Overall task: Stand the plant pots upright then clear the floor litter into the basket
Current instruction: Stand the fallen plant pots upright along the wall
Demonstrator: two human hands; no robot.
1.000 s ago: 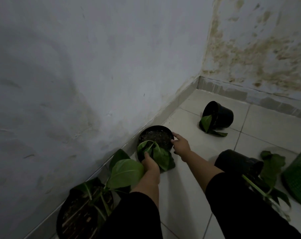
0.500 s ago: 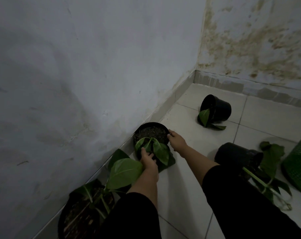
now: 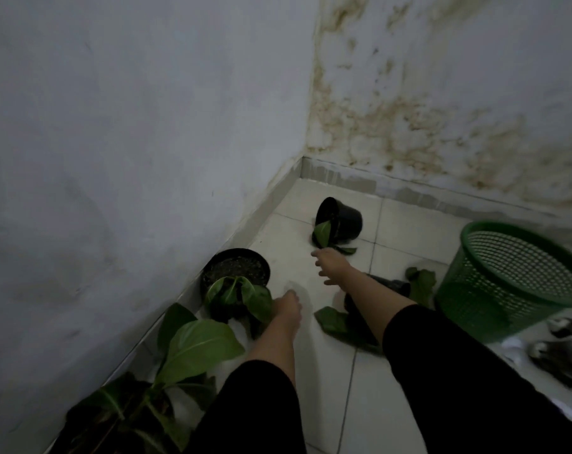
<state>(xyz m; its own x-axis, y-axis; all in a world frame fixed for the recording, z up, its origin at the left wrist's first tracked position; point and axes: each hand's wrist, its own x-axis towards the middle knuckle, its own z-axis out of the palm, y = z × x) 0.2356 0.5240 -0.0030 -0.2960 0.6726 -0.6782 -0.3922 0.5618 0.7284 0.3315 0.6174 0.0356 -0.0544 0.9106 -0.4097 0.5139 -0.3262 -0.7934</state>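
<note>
Right hand (image 3: 332, 267): fingers spread, grasping nothing, hovering just short of tipped pot (image 3: 342, 221) lying near the corner. Left hand (image 3: 286, 308): released, beside upright pot (image 3: 235, 268). Handling: likely light, stiff plastic; rim offering hold.

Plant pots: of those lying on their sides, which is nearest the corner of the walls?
The far pot, tipped with its mouth toward the left wall, ahead of the right hand. The other tipped pot lies nearer, beside the basket.
</note>
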